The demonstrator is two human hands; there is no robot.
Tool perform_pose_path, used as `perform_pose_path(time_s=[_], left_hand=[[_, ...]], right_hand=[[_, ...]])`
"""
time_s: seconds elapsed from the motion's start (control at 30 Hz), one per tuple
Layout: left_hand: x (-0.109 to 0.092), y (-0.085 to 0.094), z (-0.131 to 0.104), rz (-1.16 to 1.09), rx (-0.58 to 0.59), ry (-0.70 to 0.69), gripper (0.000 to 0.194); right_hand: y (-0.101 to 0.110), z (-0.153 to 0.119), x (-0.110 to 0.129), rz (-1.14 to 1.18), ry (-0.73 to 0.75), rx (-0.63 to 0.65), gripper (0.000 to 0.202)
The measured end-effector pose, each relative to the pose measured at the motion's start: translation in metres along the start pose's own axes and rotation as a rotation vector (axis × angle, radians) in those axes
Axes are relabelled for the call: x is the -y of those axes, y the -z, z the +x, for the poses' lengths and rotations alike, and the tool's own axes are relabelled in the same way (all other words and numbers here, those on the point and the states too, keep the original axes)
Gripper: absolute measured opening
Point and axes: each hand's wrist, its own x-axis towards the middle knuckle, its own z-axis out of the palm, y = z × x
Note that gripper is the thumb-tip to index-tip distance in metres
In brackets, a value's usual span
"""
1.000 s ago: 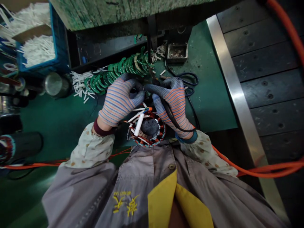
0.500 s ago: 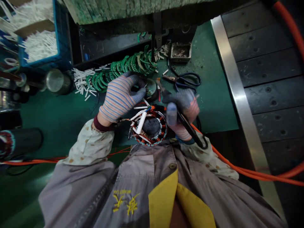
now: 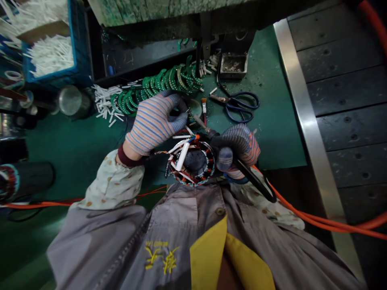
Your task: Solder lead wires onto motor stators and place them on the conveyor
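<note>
My left hand (image 3: pixel 159 121), in a striped glove with dark fingertips, is pinched closed above a wound motor stator (image 3: pixel 207 161); thin wire ends show at its fingertips, too small to make out well. My right hand (image 3: pixel 238 147) is wrapped round the dark handle of a soldering iron (image 3: pixel 209 131), whose tip points up-left toward the left fingertips. Behind the tip stands a round tin (image 3: pixel 195 108), partly hidden. White sleeves (image 3: pixel 182 156) and coloured leads lie over the stator, which rests at the table edge against the grey apron.
Scissors (image 3: pixel 242 105) and a small brush (image 3: pixel 204 108) lie beyond my right hand. Green curved strips (image 3: pixel 169 82) and white tubes (image 3: pixel 105 100) are piled behind my left. A metal tray (image 3: pixel 234 66), blue crate (image 3: pixel 81 52) and orange hoses (image 3: pixel 302 217) surround the work.
My right hand has moved slightly right and down with the iron, whose tip now shows beside the left fingertips. The brush is more visible. The left hand has hardly moved.
</note>
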Motion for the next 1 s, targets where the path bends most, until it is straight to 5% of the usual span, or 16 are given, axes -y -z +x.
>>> perform_pose_path(time_s=[0.23, 0.7, 1.0], left_hand=[[0.004, 0.001, 0.003, -0.041, -0.005, -0.020, 0.011], [0.000, -0.002, 0.002, 0.053, -0.035, -0.023, 0.017], [-0.001, -0.007, 0.003, 0.106, -0.047, -0.008, 0.016]], right_hand=[[-0.005, 0.004, 0.003, 0.040, -0.001, -0.160, 0.026], [-0.012, -0.008, -0.006, -0.058, -0.035, -0.007, 0.061], [-0.011, 0.003, 0.001, -0.055, -0.043, -0.134, 0.052]])
